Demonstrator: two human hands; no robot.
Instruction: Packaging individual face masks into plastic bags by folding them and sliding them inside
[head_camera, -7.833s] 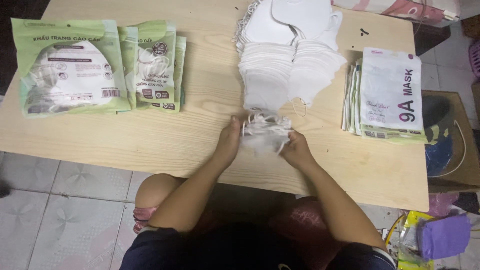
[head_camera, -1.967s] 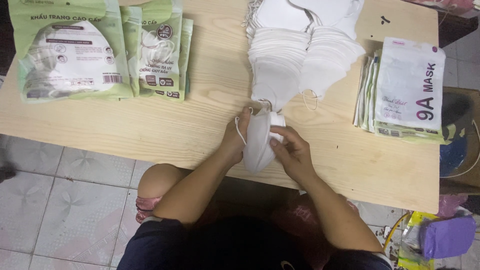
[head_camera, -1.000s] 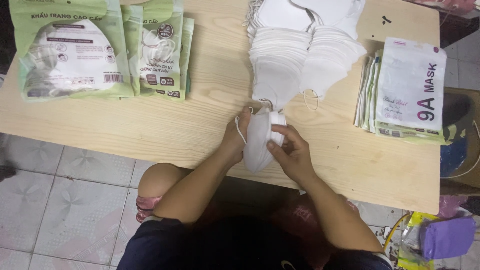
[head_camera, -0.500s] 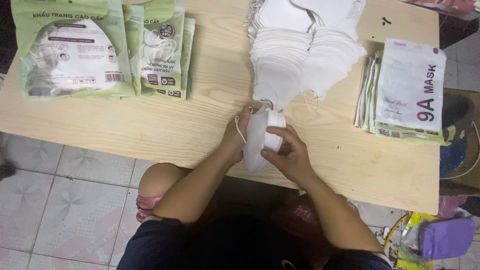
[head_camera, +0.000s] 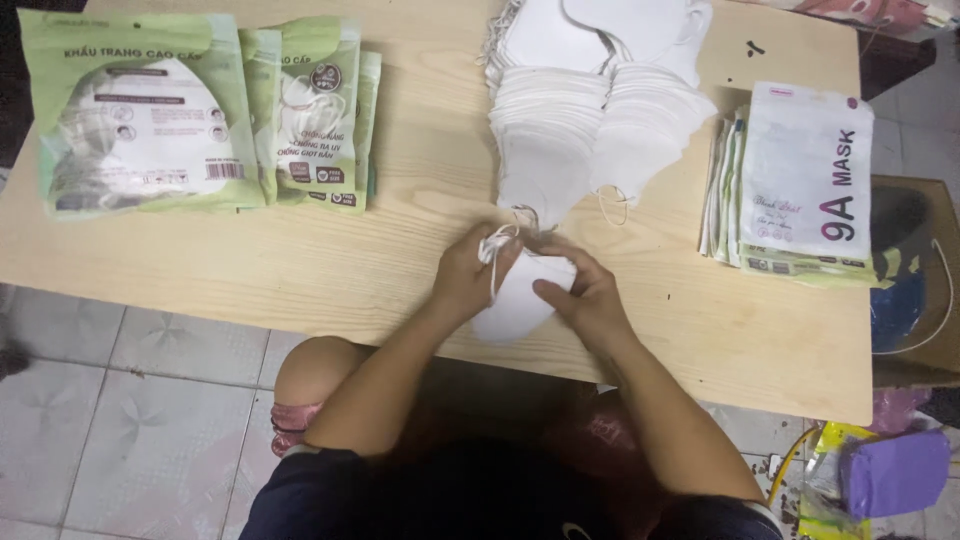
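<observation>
— What carries everything here?
— A pale wooden table (head_camera: 300, 270) with clear grain, evenly lit, no hard shadows.

— And under it?
— A floor of light grey tiles (head_camera: 130, 400) with a faint flower pattern, showing past the table's near edge on the left.

— Anything by the right edge?
— A brown cardboard box (head_camera: 915, 290) stands just beside it; below the near right corner lies a purple bag (head_camera: 895, 470) among yellow-green wrappers.
</observation>
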